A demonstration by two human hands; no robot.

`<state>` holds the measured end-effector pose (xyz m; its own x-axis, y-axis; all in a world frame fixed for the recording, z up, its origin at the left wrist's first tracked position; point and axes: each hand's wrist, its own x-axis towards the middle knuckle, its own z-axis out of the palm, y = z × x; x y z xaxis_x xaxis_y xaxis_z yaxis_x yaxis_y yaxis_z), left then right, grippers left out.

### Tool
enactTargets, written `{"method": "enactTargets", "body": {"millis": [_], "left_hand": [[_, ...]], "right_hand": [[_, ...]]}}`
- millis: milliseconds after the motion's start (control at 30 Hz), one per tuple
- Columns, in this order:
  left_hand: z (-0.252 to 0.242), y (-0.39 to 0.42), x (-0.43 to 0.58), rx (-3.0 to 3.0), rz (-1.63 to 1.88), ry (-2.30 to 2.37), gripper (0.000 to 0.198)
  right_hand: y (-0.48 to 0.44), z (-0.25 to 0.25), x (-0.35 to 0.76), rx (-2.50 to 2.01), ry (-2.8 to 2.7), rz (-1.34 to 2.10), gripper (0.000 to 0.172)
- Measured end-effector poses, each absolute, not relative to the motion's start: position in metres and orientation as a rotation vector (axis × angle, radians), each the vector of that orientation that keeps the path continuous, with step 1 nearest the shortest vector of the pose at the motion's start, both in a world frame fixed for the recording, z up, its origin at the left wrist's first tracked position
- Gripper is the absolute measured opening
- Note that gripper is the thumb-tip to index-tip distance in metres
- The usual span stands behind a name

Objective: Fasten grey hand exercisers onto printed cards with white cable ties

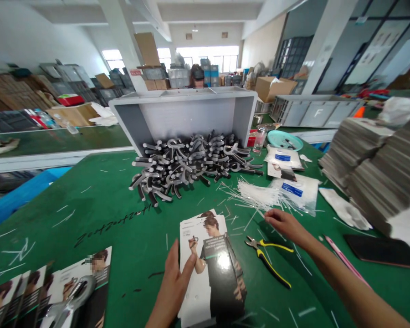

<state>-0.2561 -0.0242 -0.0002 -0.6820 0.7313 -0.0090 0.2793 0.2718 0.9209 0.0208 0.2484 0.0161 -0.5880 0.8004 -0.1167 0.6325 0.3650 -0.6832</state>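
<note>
My left hand (pixel 176 280) grips the left edge of a stack of printed cardboard cards (pixel 205 269), its thumb on top. The cards lie slightly fanned on the green table and show a person with a hand gripper. My right hand (pixel 283 223) is closed, its fingertips pinching a white cable tie (pixel 260 212) beside the loose pile of cable ties (pixel 256 193). Between my hands lie yellow-and-black cutting pliers (pixel 268 259), jaws toward the cards. Farther back, a heap of grey-and-black hand grippers (pixel 191 159) spills from a tipped grey crate (pixel 191 114).
At lower left, a metal hand gripper (pixel 73 298) lies on more printed cards (pixel 30 296). Tall grey cardboard stacks (pixel 389 159), a dark phone (pixel 382 250), a pink pen-like stick (pixel 345 259) and a white glove (pixel 343 207) sit at right. A person (pixel 197 76) is behind the crate.
</note>
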Motion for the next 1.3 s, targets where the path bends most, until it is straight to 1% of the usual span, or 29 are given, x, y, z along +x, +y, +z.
{"method": "enactTargets", "body": {"millis": [33,100,133,167,233,333,400,433,500,567,600,700,767,833,967,1067,1167,1300], "left_hand": [[0.01,-0.023,-0.259,1.036,1.396,2.24,0.063],[0.036,-0.016,-0.26,1.397,1.377,2.379,0.052],[0.05,-0.01,-0.26,1.607,1.324,2.34,0.045],[0.063,-0.004,-0.258,1.828,1.24,2.21,0.042],[0.08,0.009,-0.255,2.111,1.017,1.975,0.042],[0.084,0.027,-0.251,2.231,0.796,1.901,0.037],[0.077,0.039,-0.25,2.163,0.749,1.907,0.031],[0.073,0.047,-0.249,2.065,0.763,1.915,0.029],[0.066,0.067,-0.247,1.831,0.831,1.934,0.026],[0.061,0.091,-0.244,1.661,0.903,1.937,0.021],[0.059,0.103,-0.242,1.623,0.928,1.924,0.018],[0.051,0.131,-0.237,1.523,0.987,1.814,0.007],[0.045,0.141,-0.235,1.423,1.028,1.723,0.013],[0.041,0.146,-0.231,1.323,1.068,1.648,0.02],[0.046,0.143,-0.222,1.207,1.124,1.552,0.026],[0.054,0.133,-0.216,1.118,1.192,1.455,0.03],[0.055,0.119,-0.213,0.99,1.198,1.369,0.031],[0.048,0.105,-0.21,0.928,1.13,1.353,0.032]], "right_hand": [[0.24,0.024,0.015,-1.239,-2.399,1.125,0.03],[0.222,0.042,0.0,-1.106,-2.382,1.424,0.036],[0.212,0.051,-0.009,-1.017,-2.349,1.615,0.036],[0.202,0.059,-0.018,-0.92,-2.301,1.803,0.036],[0.185,0.072,-0.036,-0.756,-2.218,2.087,0.033],[0.173,0.082,-0.054,-0.655,-2.222,2.237,0.033],[0.182,0.084,-0.058,-0.653,-2.267,2.218,0.033],[0.191,0.085,-0.058,-0.681,-2.303,2.119,0.033],[0.22,0.085,-0.054,-0.799,-2.333,1.761,0.032],[0.251,0.085,-0.045,-0.941,-2.254,1.379,0.03],[0.265,0.084,-0.039,-1.005,-2.194,1.244,0.029],[0.281,0.075,-0.021,-1.132,-2.053,1.078,0.028],[0.271,0.064,-0.014,-1.148,-2.015,1.104,0.026],[0.25,0.052,-0.015,-1.109,-2.004,1.238,0.026],[0.212,0.039,-0.038,-0.965,-1.923,1.558,0.033],[0.201,0.039,-0.058,-0.859,-1.71,1.741,0.036],[0.199,0.038,-0.069,-0.807,-1.559,1.801,0.036],[0.197,0.033,-0.071,-0.74,-1.607,1.811,0.029]]}}
